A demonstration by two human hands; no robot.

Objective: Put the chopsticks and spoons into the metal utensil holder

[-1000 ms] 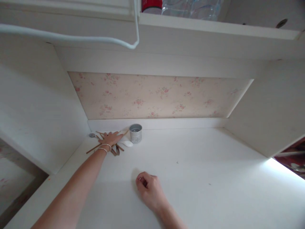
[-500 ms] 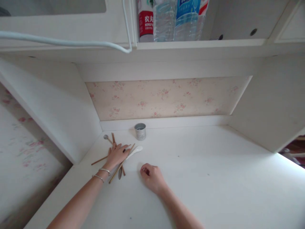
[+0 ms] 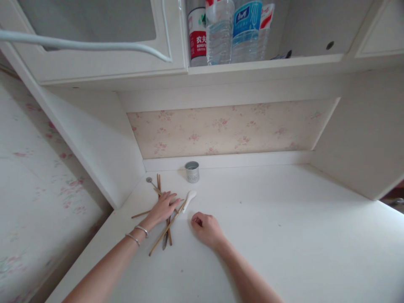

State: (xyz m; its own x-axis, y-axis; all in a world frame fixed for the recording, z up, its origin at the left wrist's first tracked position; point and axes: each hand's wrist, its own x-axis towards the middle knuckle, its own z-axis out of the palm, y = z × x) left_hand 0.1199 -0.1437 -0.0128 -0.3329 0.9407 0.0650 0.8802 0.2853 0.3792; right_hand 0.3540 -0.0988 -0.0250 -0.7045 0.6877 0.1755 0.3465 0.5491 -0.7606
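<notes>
My left hand [image 3: 166, 207] lies over a loose pile of wooden chopsticks [image 3: 158, 243], its fingers stretched out and apart. Beside its fingertips rests a white spoon [image 3: 190, 196], tilted away from me. A round-headed metal spoon [image 3: 149, 180] pokes out at the back left of the pile, and a darker spoon bowl [image 3: 165, 242] shows at the front. What is under the palm is hidden. My right hand [image 3: 206, 229] rests on the table to the right of the pile, loosely curled, with nothing visible in it.
Behind the pile stands a grey metal holder [image 3: 192, 172] with small holes, near the back ledge. White side panels [image 3: 94, 139] close in the white tabletop [image 3: 284, 252]. Overhead, a shelf holds several plastic bottles [image 3: 219, 38], and a white cable [image 3: 94, 45] hangs in front of the cabinet.
The camera view has tilted and shifted. Under my left hand the chopsticks and spoons have shifted, and the white spoon has turned to point further away. My right hand keeps its curled pose.
</notes>
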